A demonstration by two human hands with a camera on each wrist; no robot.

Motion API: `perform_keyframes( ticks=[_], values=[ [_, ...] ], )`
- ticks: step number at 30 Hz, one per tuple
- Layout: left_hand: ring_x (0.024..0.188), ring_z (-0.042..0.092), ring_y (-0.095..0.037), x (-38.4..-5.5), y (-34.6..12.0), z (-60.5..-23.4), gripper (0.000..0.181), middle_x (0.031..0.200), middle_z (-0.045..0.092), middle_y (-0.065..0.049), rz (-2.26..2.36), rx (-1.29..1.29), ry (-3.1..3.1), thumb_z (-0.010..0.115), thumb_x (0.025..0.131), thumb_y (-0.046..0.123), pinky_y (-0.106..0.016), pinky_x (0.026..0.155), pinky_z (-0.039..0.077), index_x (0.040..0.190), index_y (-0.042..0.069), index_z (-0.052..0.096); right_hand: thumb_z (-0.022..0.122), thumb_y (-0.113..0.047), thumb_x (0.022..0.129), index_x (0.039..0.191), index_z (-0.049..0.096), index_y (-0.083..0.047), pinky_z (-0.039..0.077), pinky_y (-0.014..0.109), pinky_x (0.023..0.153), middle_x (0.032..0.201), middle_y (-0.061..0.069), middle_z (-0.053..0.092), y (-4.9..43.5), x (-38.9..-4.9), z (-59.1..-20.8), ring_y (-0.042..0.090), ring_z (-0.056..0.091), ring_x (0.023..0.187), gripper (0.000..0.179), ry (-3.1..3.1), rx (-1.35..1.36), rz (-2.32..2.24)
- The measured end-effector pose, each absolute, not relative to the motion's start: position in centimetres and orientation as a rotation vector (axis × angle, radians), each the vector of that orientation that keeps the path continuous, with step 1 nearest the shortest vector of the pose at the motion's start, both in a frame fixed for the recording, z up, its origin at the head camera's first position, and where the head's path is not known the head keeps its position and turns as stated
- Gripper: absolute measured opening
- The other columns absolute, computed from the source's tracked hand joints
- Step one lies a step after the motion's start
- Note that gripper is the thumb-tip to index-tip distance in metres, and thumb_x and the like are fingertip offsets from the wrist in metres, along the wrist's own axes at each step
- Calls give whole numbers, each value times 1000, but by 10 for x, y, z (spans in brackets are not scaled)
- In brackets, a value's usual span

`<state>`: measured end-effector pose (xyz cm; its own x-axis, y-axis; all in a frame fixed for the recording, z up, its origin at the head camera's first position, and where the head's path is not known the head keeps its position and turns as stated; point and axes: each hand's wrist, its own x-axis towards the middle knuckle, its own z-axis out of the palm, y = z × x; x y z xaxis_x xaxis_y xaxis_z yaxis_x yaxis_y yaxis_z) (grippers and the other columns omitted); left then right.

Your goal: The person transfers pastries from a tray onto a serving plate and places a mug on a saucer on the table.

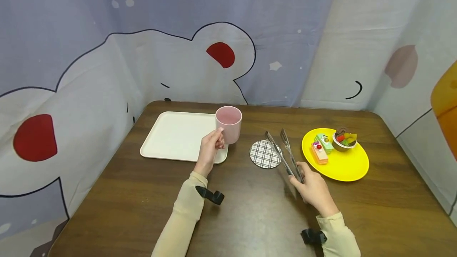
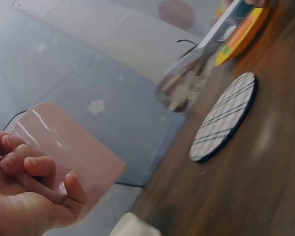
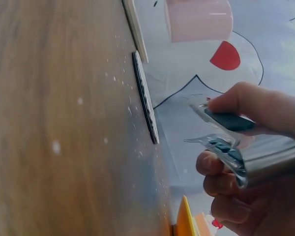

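My left hand (image 1: 211,146) grips a pink mug (image 1: 231,127) by its handle, holding it upright over the right end of a white tray (image 1: 178,136). In the left wrist view the fingers curl round the handle of the mug (image 2: 64,147). My right hand (image 1: 314,187) holds metal tongs (image 1: 290,156), whose arms stand apart with nothing between the tips. The tong tips overlap a round checked coaster (image 1: 262,154) in the head view. Dark grip pads show on the tongs (image 3: 270,160) in the right wrist view.
A yellow plate (image 1: 342,169) at the right bears two small cake slices (image 1: 319,153) and a fruit-topped cup dessert (image 1: 344,140). All stand on a brown wooden table (image 1: 232,217). A printed curtain (image 1: 278,43) hangs behind the table and along its sides.
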<state>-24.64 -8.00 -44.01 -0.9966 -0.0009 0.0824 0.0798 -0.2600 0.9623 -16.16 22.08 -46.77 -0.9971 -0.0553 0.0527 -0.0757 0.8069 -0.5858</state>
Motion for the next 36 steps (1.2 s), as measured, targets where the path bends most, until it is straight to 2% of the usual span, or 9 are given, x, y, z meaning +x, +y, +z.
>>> perform_keyframes(
  ticks=[5,9,12,21,27,36],
  values=[
    [61,37,-13,-244,-65,-446,38,62,34,2,-2477,-139,-1925,45,103,22,-28,68,39,68,8,39,64,-26,89,130,47,3,33,27,51,67,5,52,225,-161,-464,12,44,48,53,-2876,40,936],
    [61,37,-13,-242,-51,-451,38,61,33,2,-2525,-185,-1919,44,103,21,-28,68,40,68,8,38,64,-27,90,132,46,3,33,27,51,72,7,57,228,-160,-462,13,44,51,55,-2854,-22,946],
    [61,37,-14,-241,-40,-454,37,61,32,2,-2560,-216,-1910,42,103,20,-28,68,39,68,8,38,64,-27,90,134,44,3,33,27,50,76,9,59,230,-159,-462,13,45,50,57,-2847,-48,952],
    [60,34,-13,-240,-8,-467,38,60,29,3,-2662,-261,-1886,41,103,21,-30,67,35,67,10,35,64,-26,89,133,44,3,33,28,49,75,11,60,233,-159,-462,13,43,50,56,-2808,-61,938],
    [58,32,-12,-238,1,-476,37,59,28,3,-2715,-258,-1854,42,101,20,-29,64,31,66,9,35,64,-25,89,133,43,3,34,28,49,81,14,63,234,-158,-460,14,45,51,56,-2814,-87,946],
    [58,31,-13,-239,8,-486,38,59,27,3,-2740,-239,-1875,42,101,19,-30,65,32,65,9,34,64,-25,89,133,44,2,33,27,49,82,15,63,235,-157,-459,14,45,51,55,-2800,-100,950]
  ],
)
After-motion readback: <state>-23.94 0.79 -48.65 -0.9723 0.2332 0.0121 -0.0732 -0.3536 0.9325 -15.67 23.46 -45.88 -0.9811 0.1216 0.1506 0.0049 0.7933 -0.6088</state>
